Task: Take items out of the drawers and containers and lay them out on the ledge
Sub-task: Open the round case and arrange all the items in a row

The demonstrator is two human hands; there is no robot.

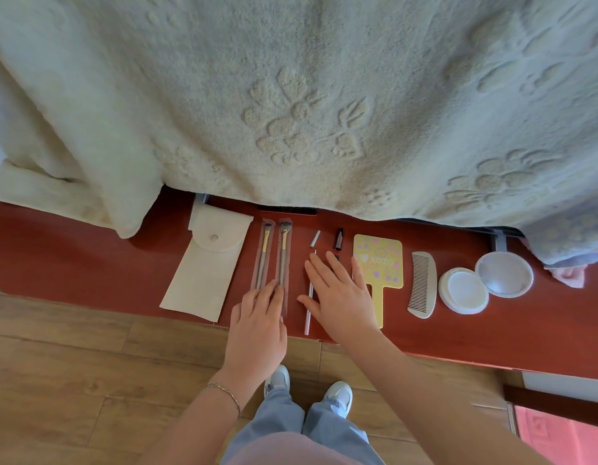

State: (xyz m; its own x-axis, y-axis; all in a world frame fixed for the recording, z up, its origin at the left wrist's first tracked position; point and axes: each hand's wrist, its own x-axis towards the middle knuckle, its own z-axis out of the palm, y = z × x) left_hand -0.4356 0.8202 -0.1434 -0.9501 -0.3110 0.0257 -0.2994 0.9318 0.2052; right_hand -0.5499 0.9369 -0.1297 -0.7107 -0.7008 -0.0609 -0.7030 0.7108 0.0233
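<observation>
Left hand (257, 323) flat, fingers straight, tips on lower ends of two sleeved makeup brushes (272, 260). Right hand (337, 293) flat, fingers spread, over a thin silver pencil (309, 303), its cap (315, 238) lying apart. All on red ledge (89, 263): cream snap pouch (203, 270) left; yellow hand mirror (379, 263), comb (422, 285), open white compact (482, 285) right. Blanket (290, 95) above.

Text you can read: "XOXO", seen upside down | stands on: yellow hand mirror (378, 260) on the ledge (89, 263) | elsewhere: you find no legible lettering
</observation>
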